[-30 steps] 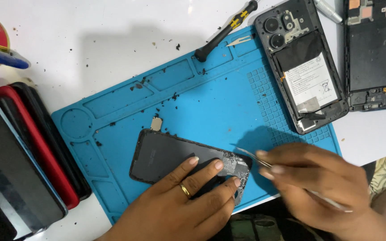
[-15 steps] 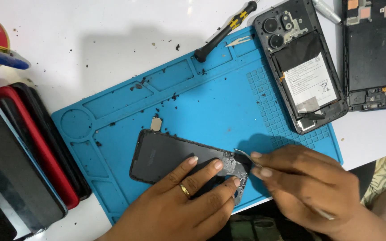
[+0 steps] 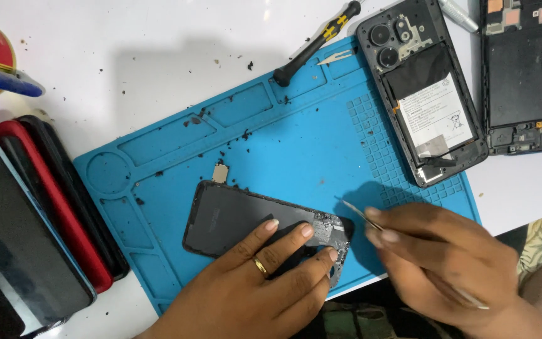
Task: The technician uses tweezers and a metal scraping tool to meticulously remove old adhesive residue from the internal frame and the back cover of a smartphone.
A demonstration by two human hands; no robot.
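Blue silicone work mat (image 3: 321, 132) is serving as my landmark on the white desk (image 3: 127, 50). I am seeing the dark phone panel (image 3: 233, 216) lying flat on the mat's near half, with black debris scattered around it. The left hand (image 3: 252, 289) is pressing down on the panel's right end, fingers (image 3: 283, 235) spread flat and closing on nothing, a ring showing on one of them. The right hand (image 3: 440, 263) is gripping thin metal tweezers (image 3: 354, 210) in a pinch, tips hovering just beside the panel's right edge, apart from it, where grey residue is showing.

Judged step: I am cleaning or picking residue off that end of the panel while bracing it. The next move is calling for a fine, low-angle approach of the tips to the residue, steady downward pressure from the left hand, and light force so the panel is not scratched.

At the mat's far right corner an opened phone (image 3: 421, 94) is lying with its battery exposed; beyond it a second opened frame (image 3: 525, 69) is resting on the desk. A black screwdriver (image 3: 315, 44) is crossing the mat's far edge. Stacked phones (image 3: 32, 232) are sitting left of the mat.
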